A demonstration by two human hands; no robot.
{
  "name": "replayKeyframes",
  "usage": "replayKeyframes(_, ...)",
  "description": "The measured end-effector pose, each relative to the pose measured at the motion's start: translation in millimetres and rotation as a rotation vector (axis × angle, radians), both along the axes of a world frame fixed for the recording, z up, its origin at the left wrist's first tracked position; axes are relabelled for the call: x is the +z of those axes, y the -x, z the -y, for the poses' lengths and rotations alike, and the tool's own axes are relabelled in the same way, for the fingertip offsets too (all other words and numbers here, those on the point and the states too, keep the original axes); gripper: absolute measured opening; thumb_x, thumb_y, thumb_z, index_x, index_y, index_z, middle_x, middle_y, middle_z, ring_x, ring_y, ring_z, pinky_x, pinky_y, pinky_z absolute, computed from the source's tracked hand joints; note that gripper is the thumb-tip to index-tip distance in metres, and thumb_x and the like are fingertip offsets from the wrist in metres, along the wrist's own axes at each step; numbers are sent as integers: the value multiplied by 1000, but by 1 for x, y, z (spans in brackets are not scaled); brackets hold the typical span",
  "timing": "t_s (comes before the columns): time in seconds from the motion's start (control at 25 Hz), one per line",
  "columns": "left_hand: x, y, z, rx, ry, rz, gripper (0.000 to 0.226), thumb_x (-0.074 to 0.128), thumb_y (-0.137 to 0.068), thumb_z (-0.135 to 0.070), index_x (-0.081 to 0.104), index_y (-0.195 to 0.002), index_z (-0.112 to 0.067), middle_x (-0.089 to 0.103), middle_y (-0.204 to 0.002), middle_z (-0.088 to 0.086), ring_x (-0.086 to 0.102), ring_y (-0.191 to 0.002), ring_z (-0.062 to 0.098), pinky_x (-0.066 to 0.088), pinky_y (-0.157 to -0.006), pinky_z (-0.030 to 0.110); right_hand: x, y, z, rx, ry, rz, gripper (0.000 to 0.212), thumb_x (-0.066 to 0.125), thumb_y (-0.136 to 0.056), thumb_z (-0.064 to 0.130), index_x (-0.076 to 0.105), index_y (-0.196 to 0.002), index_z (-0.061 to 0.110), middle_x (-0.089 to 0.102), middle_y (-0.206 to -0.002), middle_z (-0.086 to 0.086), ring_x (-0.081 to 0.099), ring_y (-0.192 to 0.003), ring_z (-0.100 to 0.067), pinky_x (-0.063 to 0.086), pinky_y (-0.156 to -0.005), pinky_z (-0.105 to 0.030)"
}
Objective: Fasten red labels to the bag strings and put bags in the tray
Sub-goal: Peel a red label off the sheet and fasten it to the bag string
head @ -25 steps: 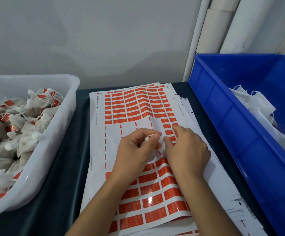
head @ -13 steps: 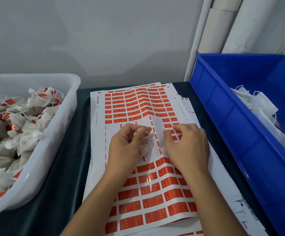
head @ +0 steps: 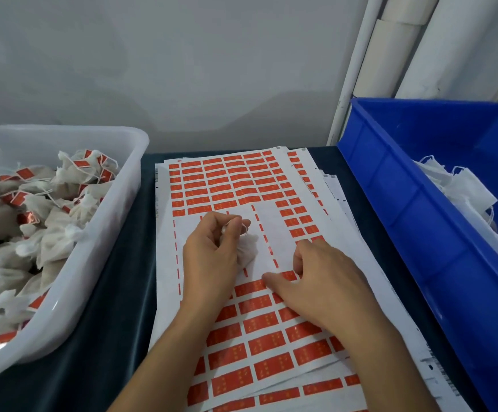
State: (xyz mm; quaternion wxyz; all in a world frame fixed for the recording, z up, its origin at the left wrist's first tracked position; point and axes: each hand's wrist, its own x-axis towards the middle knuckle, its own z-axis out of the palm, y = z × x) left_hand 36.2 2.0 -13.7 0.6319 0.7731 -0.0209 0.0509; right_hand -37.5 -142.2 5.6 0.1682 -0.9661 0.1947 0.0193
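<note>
While the left hand [head: 212, 254] keeps a small white drawstring bag [head: 246, 248] bunched against the label sheet [head: 221, 325] at mid-frame, moved away from it now: the right hand [head: 316, 281], a second ago pressed close beside the left over the bag's neck, half a second ago already drawing off. Sits lower and to the right, thumb tip on the top row of the lower block of red labels [head: 258, 322] — read as going for the next sticker, so this bag's string [head: 245, 228] likely not yet tagged.

Left fingers curled tight, thumb and forefinger pinching the bag's gathered top, string looping out just above the knuckles. Right fingers curled under toward the palm, thumb stretched out flat on the sheet; holding nothing that can be seen, though whether a label edge is already lifted under the thumb cannot be told.

White tray [head: 99, 263] at left of frame, heaped with bags already wearing red tags. Blue bin [head: 420, 233] at right, loose untagged bags inside. Middle of the sheet already stripped bare — only thin red slivers left.
</note>
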Motion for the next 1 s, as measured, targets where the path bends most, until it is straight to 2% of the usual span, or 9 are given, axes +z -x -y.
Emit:
replayKeyframes(0.08, 0, 0, 1, 5, -3, -4, 8, 61, -103, -38, 68, -98, -35, 73, -97, -30, 65, -94, -14, 49, -63, 0, 0, 2, -3, 25, 2, -25, 57, 54, -75, 86, 35, -107, 42, 47, -104, 20, 55, -90, -7, 53, -84, -28)
replayKeyframes(0.16, 0, 1, 3, 13, 2, -25, 10, 61, -103, -39, 68, -98, -36, 73, -95, -31, 66, -94, -14, 49, -62, 2, 2, 2, -5, 37, -3, -34, 57, 55, -76, 84, 34, -108, 42, 52, -111, 17, 55, -92, -8, 53, -87, -29)
replayKeyframes(0.32, 0, 3, 7, 7, 22, -34, 12, 60, -104, -38, 68, -96, -35, 72, -93, -33, 64, -95, -16, 48, -60, 0, 6, 4, -8, 32, 10, -26, 52, 56, -79, 82, 39, -106, 41, 60, -109, 16, 55, -84, -8, 50, -81, -24)
replayKeyframes(0.44, 0, 5, 10, 8, 40, -42, 12, 60, -104, -37, 68, -96, -35, 71, -91, -35, 64, -93, -17, 46, -61, -1, 10, 5, -10, 27, 12, -23, 51, 57, -77, 83, 44, -104, 41, 54, -96, 20, 56, -77, -7, 43, -71, -19)
replayKeyframes(0.56, 0, 3, 9, 13, 47, -40, 10, 60, -103, -37, 68, -97, -34, 71, -92, -34, 64, -95, -15, 47, -63, -2, 12, 2, -12, 27, 4, -27, 38, 60, -84, 73, 52, -99, 39, 56, -87, 20, 57, -69, -6, 33, -59, -13)
replayKeyframes(0.76, 0, 3, 8, 6, 56, -39, 10, 60, -103, -38, 68, -97, -34, 70, -94, -37, 64, -95, -17, 45, -61, -2, 18, 5, -15, -1, 8, -28, 28, 63, -91, 61, 68, -101, 35, 65, -86, 16, 59, -63, -6, 29, -54, -9)
replayKeyframes(0.88, 0, 3, 8, 16, 53, -44, 11, 60, -103, -39, 68, -97, -35, 73, -94, -30, 65, -96, -15, 46, -61, -1, 20, 6, -19, 3, 50, -35, 32, 61, -93, 59, 70, -111, 34, 72, -100, 12, 61, -70, -8, 39, -62, -12)
replayKeyframes(1.0, 0, 3, 7, 16, 59, -51, 11, 60, -103, -39, 69, -98, -34, 74, -94, -27, 65, -95, -16, 46, -61, -1, 22, 4, -20, 26, 89, -63, 33, 59, -96, 56, 69, -118, 33, 72, -109, 10, 68, -83, -11, 53, -84, -22)
